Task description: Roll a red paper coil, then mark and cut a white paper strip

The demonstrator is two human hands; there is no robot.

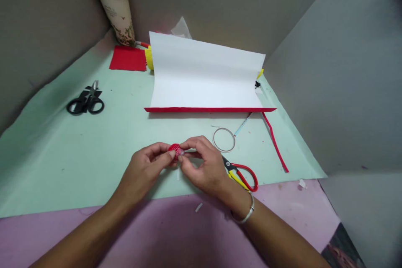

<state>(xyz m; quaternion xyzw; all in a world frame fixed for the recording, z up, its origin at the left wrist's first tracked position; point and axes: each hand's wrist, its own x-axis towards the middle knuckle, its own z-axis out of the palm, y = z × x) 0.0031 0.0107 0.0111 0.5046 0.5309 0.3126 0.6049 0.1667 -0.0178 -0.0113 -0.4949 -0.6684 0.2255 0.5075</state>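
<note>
My left hand (147,169) and my right hand (204,167) meet at the middle of the pale green sheet (47,155). Both pinch a small red rolled piece (176,150) of ridged paper between their fingertips. The fingers of both hands are curled closed around it. A silver bracelet (246,213) circles my right wrist. Red-and-yellow-handled scissors (243,176) lie just right of my right hand. A thin white tape ring (224,139) lies just beyond that hand.
A large white sheet with a red lower edge (204,77) curves up at the back. Black scissors (85,104) lie at the left, a red square (128,58) and a lidded cup (114,4) behind. A red strip (276,144) lies right. Grey walls enclose the desk.
</note>
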